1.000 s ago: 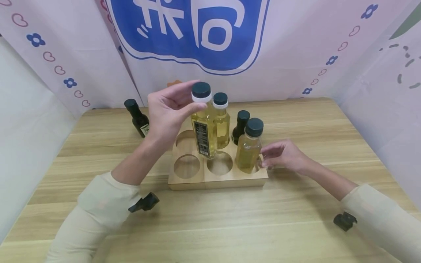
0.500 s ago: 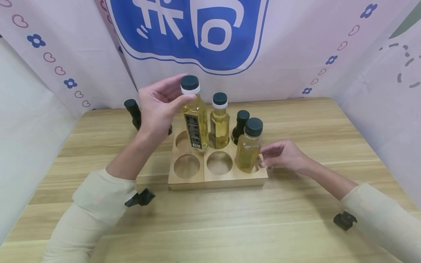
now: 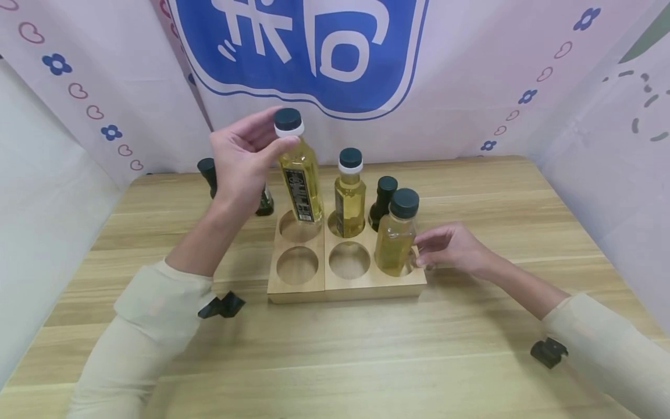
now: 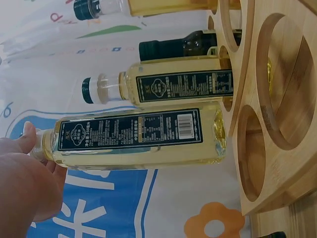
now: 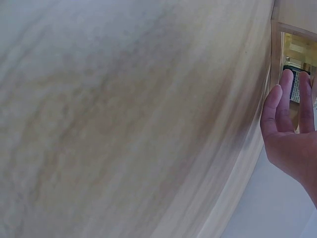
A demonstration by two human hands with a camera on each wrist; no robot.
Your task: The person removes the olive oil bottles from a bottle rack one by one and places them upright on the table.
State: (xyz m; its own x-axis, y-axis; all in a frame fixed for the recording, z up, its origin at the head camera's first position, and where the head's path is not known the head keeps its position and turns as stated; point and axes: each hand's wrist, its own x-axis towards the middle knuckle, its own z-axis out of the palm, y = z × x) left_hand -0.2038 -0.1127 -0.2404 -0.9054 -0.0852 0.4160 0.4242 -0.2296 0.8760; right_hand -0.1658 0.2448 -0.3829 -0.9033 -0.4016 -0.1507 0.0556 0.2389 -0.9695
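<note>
Left hand (image 3: pixel 238 163) pinches held bottle (image 3: pixel 299 186) (yellow, black label) by the neck, thumb at the white collar, fingers curled behind. Bottle slightly tilted, base just above the back-left hole of wooden holder (image 3: pixel 295 295); small gap visible in left wrist view. Right hand (image 3: pixel 454 250) has fingers loosely extended, gripping nothing, fingertips against holder's right end; can't tell whether they also touch front-right bottle (image 3: pixel 392 247).

Holder sits on table (image 3: pixel 356 361), about midway between left and right edges, short of the back edge. Its back-middle hole has upright yellow bottle (image 3: pixel 350 206), back-right has dark bottle (image 3: pixel 386 189). Toward table's back-left corner, dark cap (image 3: pixel 206 170) and dark glass base (image 3: pixel 266 203) show either side of the left hand; one bottle or two, can't tell. Printed backdrop (image 3: pixel 450 87) hangs behind the back edge.
</note>
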